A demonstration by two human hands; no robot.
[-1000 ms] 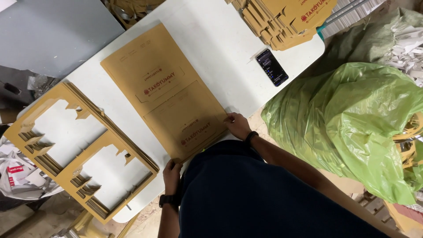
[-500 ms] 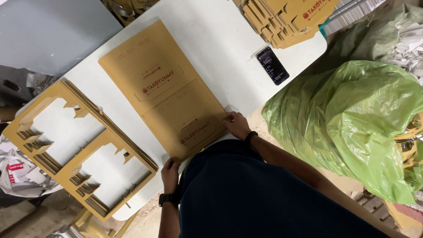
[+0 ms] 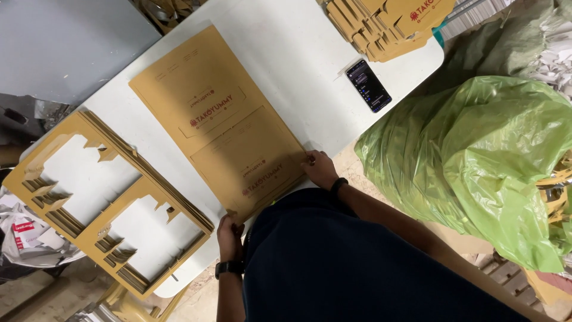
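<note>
Both hands are on the near edge of a flat brown cardboard sheet [image 3: 220, 128] that lies on the white table [image 3: 298, 53]. The left hand [image 3: 229, 235] pinches the sheet's near left corner, fingers curled over the edge where it reaches the table's rim; the right hand [image 3: 320, 169] is closed on the near right corner, fingertips pressed onto the card. Each wrist wears a dark band. The sheet is printed with two box outlines and red marks, and runs diagonally away from the person across the middle of the tabletop, lying flat.

To the left of the sheet, just beside it, sits a stack of cut-out cardboard frames [image 3: 101, 197], the leftover skeletons with two big openings through which the white table shows; the stack overhangs the table's left end. At the far right corner of the table is a pile of punched brown box blanks [image 3: 387, 24], well apart from the hands. A dark phone [image 3: 369, 85] lies face up between that pile and the right hand. Off the table on the right stands a large, full green plastic bag [image 3: 471, 161]. A grey panel [image 3: 59, 42] lies beyond the table at top left
</note>
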